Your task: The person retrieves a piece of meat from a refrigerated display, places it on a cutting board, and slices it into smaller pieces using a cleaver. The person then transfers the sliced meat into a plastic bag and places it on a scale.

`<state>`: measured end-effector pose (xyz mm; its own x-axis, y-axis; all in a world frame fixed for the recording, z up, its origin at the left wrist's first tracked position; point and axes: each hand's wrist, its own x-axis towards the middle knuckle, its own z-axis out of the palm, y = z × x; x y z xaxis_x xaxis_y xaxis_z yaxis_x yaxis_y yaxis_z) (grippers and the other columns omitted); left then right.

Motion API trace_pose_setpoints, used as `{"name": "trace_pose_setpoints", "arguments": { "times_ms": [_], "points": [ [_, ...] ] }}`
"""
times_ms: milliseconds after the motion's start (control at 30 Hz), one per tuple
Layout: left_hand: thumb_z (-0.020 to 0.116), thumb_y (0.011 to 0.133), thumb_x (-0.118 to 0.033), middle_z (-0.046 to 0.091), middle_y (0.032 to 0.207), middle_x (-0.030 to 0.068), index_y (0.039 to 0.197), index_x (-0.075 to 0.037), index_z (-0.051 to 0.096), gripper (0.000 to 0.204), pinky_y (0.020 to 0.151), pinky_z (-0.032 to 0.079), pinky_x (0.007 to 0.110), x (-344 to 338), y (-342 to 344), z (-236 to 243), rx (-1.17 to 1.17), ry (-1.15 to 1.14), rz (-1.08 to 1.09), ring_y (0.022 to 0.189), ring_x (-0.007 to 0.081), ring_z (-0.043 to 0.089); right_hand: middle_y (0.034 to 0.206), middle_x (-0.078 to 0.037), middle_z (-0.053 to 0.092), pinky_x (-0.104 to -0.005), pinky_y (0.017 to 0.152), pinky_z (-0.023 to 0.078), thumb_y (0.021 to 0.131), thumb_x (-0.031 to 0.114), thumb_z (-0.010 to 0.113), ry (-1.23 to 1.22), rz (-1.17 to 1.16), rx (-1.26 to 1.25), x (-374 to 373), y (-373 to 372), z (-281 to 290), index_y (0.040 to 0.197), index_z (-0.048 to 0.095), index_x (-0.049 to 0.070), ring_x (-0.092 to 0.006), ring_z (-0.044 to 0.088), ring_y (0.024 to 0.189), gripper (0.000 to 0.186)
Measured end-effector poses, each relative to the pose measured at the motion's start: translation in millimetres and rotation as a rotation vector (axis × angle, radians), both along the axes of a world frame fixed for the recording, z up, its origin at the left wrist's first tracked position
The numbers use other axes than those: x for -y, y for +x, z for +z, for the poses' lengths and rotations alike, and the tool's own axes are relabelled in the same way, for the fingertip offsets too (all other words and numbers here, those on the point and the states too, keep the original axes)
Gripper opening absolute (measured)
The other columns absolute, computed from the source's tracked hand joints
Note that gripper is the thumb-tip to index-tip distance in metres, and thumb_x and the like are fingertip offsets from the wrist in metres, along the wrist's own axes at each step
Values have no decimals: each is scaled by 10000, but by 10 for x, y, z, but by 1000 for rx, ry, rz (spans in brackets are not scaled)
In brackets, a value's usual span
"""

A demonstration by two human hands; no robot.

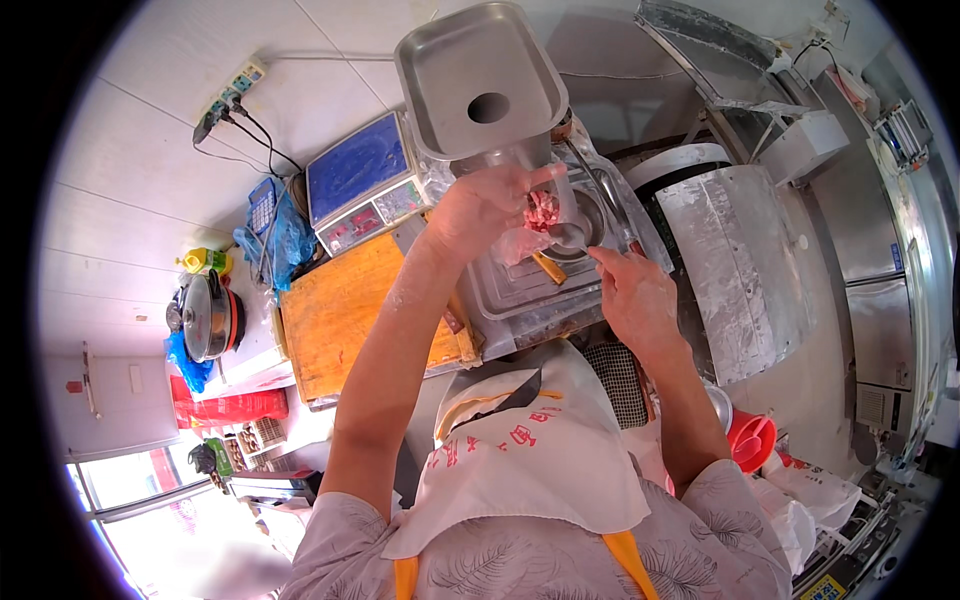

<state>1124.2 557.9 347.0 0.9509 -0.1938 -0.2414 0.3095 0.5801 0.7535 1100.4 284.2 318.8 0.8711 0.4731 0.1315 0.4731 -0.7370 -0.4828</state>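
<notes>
My left hand (pixel 485 208) grips a clear plastic bag (pixel 520 245) just below a meat grinder's steel hopper tray (pixel 425 60). Pink chopped meat (pixel 541 210) shows through the bag's thin film. From the right, my right hand (pixel 640 300) reaches in with its fingers curled. At its fingertips is what looks like a small metal spoon (pixel 570 237), its bowl beside the meat. A round steel bowl (pixel 592 215) lies behind the spoon, partly covered by the bag. Below both sits a shallow metal tray (pixel 490 300) with a wooden handle (pixel 548 267) across it.
Left of the tray lie a wooden board (pixel 340 310) and a scale with a blue platform (pixel 357 165). A lidded pan (pixel 207 318) stands farther left. On the right is a floury metal-covered bin (pixel 735 270). A red bucket (pixel 750 440) is at lower right.
</notes>
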Motion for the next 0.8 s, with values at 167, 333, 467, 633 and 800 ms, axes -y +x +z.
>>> {"name": "trace_pose_setpoints", "arguments": {
  "times_ms": [167,333,467,633,800],
  "points": [
    [597,716,-7,465,1590,325,915,-11,593,199,655,379,273,38,-4,61,-8,-31,-2,522,66,302,964,-136,746,-460,785,596,923,101,694,3,1,3,6,3,0,1251,738,140,-343,737,882,334],
    [597,714,-9,467,1591,321,914,-12,592,200,654,377,271,11,8,17,-8,-19,0,521,67,303,963,-146,747,-460,779,599,933,110,691,9,1,9,6,6,-5,1254,739,140,-346,739,881,326],
    [595,715,-11,466,1596,314,910,-16,590,196,658,379,267,18,11,29,-13,-15,-3,524,66,302,966,-149,746,-460,781,600,940,113,684,-16,-8,-3,2,5,21,1258,739,141,-350,738,881,324],
    [596,714,-13,462,1601,310,904,-19,586,190,664,384,267,32,8,57,-18,-17,-4,526,66,299,968,-150,744,-465,780,600,943,112,679,-7,-6,-10,4,10,29,1257,741,140,-353,738,875,321],
    [599,713,-13,456,1603,316,896,-19,583,184,669,389,272,39,6,70,-20,-18,2,525,66,295,963,-154,742,-465,775,599,940,110,682,2,-2,0,9,18,0,1253,742,137,-354,737,869,320]
  ]
}}
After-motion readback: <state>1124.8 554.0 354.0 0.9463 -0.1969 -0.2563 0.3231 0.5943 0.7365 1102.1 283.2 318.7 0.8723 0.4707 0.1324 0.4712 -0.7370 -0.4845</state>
